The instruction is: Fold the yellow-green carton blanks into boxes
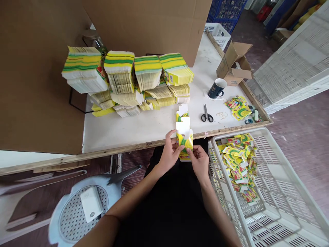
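Between my two hands, at the table's front edge, is a small yellow-and-green carton [185, 141] with its white end flaps sticking up. My left hand [169, 151] grips its left side, thumb across the printed face and index finger raised apart. On the lower right side, my right hand [199, 158] pinches the carton with its thumb on the front. Just beyond it, another carton blank [182, 112] with white tabs lies on the table, partly covered by the held one. Stacks of flat carton blanks [119, 72] stand at the back left.
Black-handled scissors [207, 115], rubber bands [221, 115], a dark mug [217, 88] and an opened cardboard box [235, 65] are on the table [133, 128]. A white plastic crate [277, 185] holding several cartons stands at my right. A grey stool [77, 206] bears a white phone-like object [91, 204].
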`<action>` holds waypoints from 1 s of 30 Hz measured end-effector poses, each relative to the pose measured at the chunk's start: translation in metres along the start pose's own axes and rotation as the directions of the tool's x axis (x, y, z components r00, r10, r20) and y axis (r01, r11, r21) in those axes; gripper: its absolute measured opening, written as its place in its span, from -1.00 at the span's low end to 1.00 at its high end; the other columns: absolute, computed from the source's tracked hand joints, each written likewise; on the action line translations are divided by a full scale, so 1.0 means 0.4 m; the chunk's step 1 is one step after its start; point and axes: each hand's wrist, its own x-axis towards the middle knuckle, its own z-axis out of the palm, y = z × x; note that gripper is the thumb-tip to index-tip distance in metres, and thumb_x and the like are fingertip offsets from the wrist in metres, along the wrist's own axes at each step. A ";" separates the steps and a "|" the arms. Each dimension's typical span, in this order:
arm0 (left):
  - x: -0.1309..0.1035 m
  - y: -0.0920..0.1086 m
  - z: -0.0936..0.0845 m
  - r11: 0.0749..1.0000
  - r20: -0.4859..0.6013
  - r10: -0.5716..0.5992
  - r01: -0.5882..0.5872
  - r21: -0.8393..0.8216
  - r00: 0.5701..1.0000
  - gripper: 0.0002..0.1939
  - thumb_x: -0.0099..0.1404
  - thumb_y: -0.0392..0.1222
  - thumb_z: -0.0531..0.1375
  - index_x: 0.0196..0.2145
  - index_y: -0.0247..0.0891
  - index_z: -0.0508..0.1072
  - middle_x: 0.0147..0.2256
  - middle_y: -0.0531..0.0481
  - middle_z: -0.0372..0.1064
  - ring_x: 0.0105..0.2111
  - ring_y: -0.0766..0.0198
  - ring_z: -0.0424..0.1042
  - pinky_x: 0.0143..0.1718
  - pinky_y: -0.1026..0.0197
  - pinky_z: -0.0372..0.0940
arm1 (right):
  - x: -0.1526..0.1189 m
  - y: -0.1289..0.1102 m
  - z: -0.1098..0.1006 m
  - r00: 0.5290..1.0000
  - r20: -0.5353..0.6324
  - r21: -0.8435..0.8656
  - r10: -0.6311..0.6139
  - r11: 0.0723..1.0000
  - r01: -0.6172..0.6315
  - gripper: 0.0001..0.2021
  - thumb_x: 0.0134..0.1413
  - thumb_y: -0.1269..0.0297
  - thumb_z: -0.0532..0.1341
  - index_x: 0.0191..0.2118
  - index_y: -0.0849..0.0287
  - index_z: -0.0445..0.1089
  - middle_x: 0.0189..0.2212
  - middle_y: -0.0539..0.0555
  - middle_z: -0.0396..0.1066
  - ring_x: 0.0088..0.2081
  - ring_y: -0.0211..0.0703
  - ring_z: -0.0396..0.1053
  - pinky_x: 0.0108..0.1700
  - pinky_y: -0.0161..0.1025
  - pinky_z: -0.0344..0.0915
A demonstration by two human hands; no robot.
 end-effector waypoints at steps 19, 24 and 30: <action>-0.023 0.023 -0.024 0.989 0.452 -0.137 0.151 0.005 0.882 -0.55 0.32 0.02 0.30 0.06 -0.16 0.29 -0.22 -0.09 0.52 -0.25 0.14 0.57 -0.19 0.14 0.42 | 0.028 -0.044 -0.108 0.976 0.189 -0.009 -0.108 0.994 0.112 -0.66 0.27 -0.06 0.21 -0.35 0.09 0.49 -0.43 0.04 0.45 -0.41 -0.14 0.38 -0.37 -0.22 0.33; -0.014 0.039 -0.010 0.993 0.446 -0.097 0.116 -0.016 0.890 -0.23 0.34 -0.02 0.29 0.36 -0.08 0.01 -0.05 -0.20 0.52 -0.15 0.08 0.59 -0.15 0.11 0.45 | 0.025 -0.036 -0.104 0.989 0.016 0.088 -0.150 0.985 0.148 -0.68 0.21 0.02 0.31 0.01 0.01 0.46 -0.17 0.11 0.53 -0.18 -0.04 0.50 -0.15 -0.13 0.43; -0.004 0.040 -0.016 0.997 0.417 -0.030 -0.003 0.077 0.908 -0.55 0.38 -0.06 0.24 0.18 -0.17 0.38 0.02 -0.21 0.51 -0.15 0.11 0.57 -0.17 0.16 0.45 | 0.024 -0.049 -0.138 0.952 0.115 -0.069 -0.283 0.954 0.292 -0.69 0.26 -0.03 0.23 -0.05 -0.03 0.61 -0.09 0.15 0.51 -0.02 0.08 0.42 0.03 0.02 0.35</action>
